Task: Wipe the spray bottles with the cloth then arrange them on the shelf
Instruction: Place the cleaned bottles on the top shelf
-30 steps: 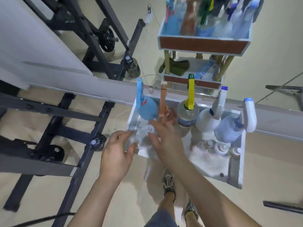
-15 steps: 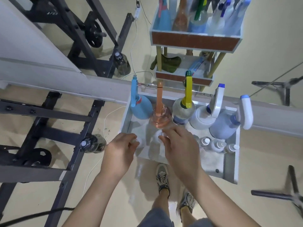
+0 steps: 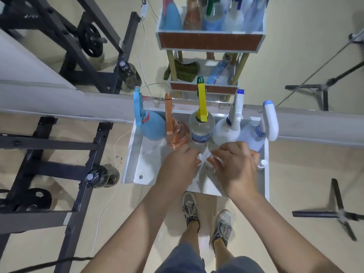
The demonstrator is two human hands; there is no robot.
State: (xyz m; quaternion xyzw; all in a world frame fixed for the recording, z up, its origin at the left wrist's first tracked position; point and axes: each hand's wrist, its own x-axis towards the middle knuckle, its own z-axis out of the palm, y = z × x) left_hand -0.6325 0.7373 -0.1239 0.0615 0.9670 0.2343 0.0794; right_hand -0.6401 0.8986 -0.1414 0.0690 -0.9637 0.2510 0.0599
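Observation:
A row of spray bottles stands at the back of a white tray (image 3: 134, 154): a blue bottle (image 3: 154, 128), an orange bottle (image 3: 177, 135), a clear bottle with a yellow trigger (image 3: 201, 126), a white bottle (image 3: 225, 132) and a pale blue bottle (image 3: 253, 138). Just in front of the clear and white bottles, my left hand (image 3: 178, 167) and my right hand (image 3: 235, 164) hold a white cloth (image 3: 202, 159) between them, fingers curled on it. Most of the cloth is hidden under my hands.
A small white bottle cap (image 3: 263, 163) shows by my right hand. Beyond a grey beam (image 3: 69, 107) stands a tiered rack (image 3: 210, 41) with several bottles on top and a green cloth (image 3: 185, 70) below. Black metal frames (image 3: 65, 164) are left, stand legs (image 3: 332, 213) right.
Both hands have moved right along the tray with the cloth, from in front of the blue and orange bottles to in front of the clear and white ones.

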